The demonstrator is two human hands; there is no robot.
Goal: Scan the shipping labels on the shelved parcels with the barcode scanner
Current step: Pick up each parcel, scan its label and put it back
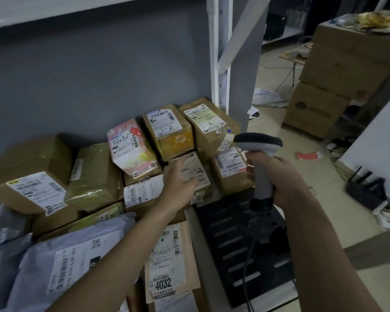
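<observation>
While the left hand [178, 176] rests flat on a small parcel's label [195, 168], the right hand [277, 174], wrapped round the barcode scanner [260, 154], likely must aim there next.

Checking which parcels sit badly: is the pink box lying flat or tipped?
Tipped. The pink box leans at an angle atop a brown box, its labelled face slanting.

I grip the grey barcode scanner [260, 158] upright by its handle, its dark head tilted toward the parcels, its cable hanging below. Brown cartons crowd the shelf [198, 233], white shipping labels up. My fingers [185, 164] rest on the small carton's label [195, 168]; the pink parcel [131, 147] lies tilted behind.
</observation>
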